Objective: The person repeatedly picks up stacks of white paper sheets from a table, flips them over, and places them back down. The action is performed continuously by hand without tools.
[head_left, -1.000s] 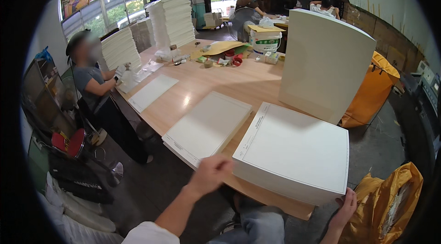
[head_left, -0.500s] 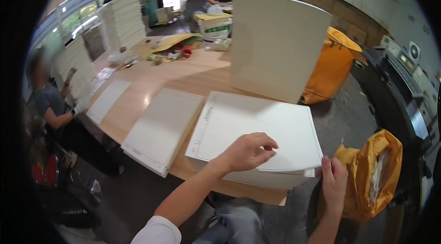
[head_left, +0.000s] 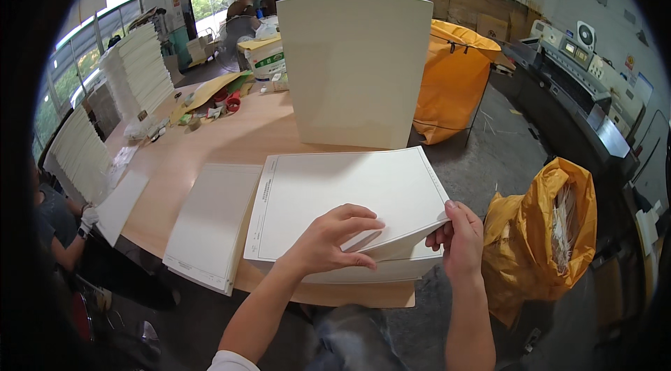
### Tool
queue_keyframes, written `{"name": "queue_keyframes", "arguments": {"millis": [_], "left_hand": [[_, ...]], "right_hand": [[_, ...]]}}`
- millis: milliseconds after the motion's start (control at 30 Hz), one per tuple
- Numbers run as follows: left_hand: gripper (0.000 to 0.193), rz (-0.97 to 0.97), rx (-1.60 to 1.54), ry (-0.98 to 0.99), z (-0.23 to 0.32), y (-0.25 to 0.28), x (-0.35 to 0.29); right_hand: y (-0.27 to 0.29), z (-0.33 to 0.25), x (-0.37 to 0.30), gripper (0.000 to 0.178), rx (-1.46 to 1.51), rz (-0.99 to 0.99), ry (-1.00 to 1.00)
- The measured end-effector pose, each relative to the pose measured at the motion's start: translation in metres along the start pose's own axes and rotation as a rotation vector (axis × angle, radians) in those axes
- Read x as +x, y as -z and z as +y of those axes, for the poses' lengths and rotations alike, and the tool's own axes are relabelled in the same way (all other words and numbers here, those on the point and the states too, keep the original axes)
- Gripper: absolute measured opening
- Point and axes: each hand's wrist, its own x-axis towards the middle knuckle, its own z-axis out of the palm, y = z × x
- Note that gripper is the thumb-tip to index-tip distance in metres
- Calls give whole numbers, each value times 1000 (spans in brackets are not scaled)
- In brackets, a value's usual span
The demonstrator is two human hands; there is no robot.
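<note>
A stack of large white printed sheets (head_left: 335, 182) lies in front of me, with thin lines and small print along its borders. My right hand (head_left: 461, 235) pinches the near right corner of the top sheets and holds it up, so their front edge bows away from the stack (head_left: 370, 273) below. Over that front edge, my left hand (head_left: 340, 235) is open, its thumb apart from its fingers around the bent edge. Whether the left fingers touch the paper is hard to tell. A lower pile of similar sheets (head_left: 210, 217) is to the left.
A tall block of pale boards or paper (head_left: 356, 70) stands behind the stack. Orange bags (head_left: 454, 77) are to the right, the nearer bag (head_left: 517, 238) holding paper scraps. At the left edge a gloved co-worker (head_left: 63, 224) handles a sheet. Tape and wrapping (head_left: 217, 98) litter the table (head_left: 175, 154).
My right hand has gripped and raised the corner of the top sheets. My left hand has spread its fingers at the front edge. The view has turned right.
</note>
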Motion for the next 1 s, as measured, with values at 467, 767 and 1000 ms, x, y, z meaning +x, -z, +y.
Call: {"name": "queue_keyframes", "arguments": {"millis": [467, 767, 1000], "left_hand": [[44, 165, -89, 24, 9, -9, 4], [50, 20, -66, 22, 1, -3, -1], [45, 116, -133, 16, 9, -8, 4]], "right_hand": [[-4, 11, 3, 42, -639, 126, 261], [-7, -6, 3, 39, -41, 14, -7], [-1, 9, 4, 40, -673, 89, 305]]}}
